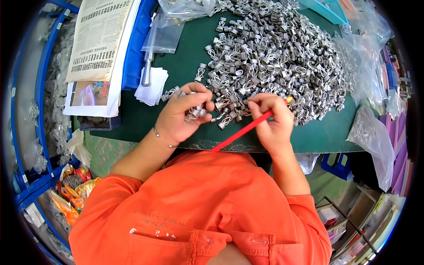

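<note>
My left hand (pixel 176 115) is curled around several small silver metal fittings (pixel 194 113), each with a ribbed collar and a looped body. Pinched in my right hand (pixel 274 126) is a thin red rod (pixel 240 136) with a yellow end showing above the fingers; its lower end points down-left toward my shirt. A short pale tip lies between the two hands, and I cannot tell what it belongs to. Just beyond both hands spreads a big heap of the same fittings (pixel 274 57), with a few loose ones beside my left fingers.
The heap lies on a dark green table (pixel 327 132). At the left stand a blue tray (pixel 138 48), newspaper (pixel 99 35), white paper slips (pixel 151 87) and a metal-shafted tool (pixel 146 74). Clear plastic bags (pixel 373 137) hang at the right; a turquoise tray (pixel 329 11) sits behind.
</note>
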Motion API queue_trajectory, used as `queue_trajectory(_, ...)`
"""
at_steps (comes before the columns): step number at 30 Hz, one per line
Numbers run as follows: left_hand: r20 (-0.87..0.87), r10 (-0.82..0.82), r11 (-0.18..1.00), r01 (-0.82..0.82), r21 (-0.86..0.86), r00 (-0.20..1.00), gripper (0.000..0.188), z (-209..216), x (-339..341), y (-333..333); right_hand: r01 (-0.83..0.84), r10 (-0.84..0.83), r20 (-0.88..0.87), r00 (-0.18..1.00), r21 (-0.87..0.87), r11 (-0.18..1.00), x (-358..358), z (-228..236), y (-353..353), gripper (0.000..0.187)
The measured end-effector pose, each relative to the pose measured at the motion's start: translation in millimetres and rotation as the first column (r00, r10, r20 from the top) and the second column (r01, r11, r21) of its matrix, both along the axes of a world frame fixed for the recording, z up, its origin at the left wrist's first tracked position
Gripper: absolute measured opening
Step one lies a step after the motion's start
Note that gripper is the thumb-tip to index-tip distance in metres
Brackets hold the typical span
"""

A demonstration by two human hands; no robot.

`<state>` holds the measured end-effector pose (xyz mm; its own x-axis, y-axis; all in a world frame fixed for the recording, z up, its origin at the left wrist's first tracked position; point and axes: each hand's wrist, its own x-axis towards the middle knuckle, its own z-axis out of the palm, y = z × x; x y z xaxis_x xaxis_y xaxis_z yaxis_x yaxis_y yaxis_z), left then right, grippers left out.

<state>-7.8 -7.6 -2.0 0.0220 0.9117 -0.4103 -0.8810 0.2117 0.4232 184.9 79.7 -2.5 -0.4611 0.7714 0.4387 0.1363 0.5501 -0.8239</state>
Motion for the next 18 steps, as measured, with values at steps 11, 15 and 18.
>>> queue_trajectory(11, -0.409, -0.054, 0.994, 0.010, -0.109, 0.911, 0.016, 7.7, 9.7, 5.0, -0.008, 0.006, 0.020, 1.000, 0.082, 0.997, -23.3, -6.6, -5.5, 0.025)
queue_trajectory(15, -0.519, -0.281, 0.959, 0.212, -0.190, 0.807, 0.025, 20.5, 11.6, 7.6, -0.112, 0.078, -0.261, 0.962, -0.116, 0.987, -11.3, -2.7, -6.4, 0.032)
queue_trajectory(18, -0.490, -0.384, 0.923, 0.321, -0.212, 0.782, 0.022, 25.0, 15.0, 9.0, -0.180, 0.131, -0.318, 0.939, -0.130, 0.975, -6.9, -3.9, -7.4, 0.030)
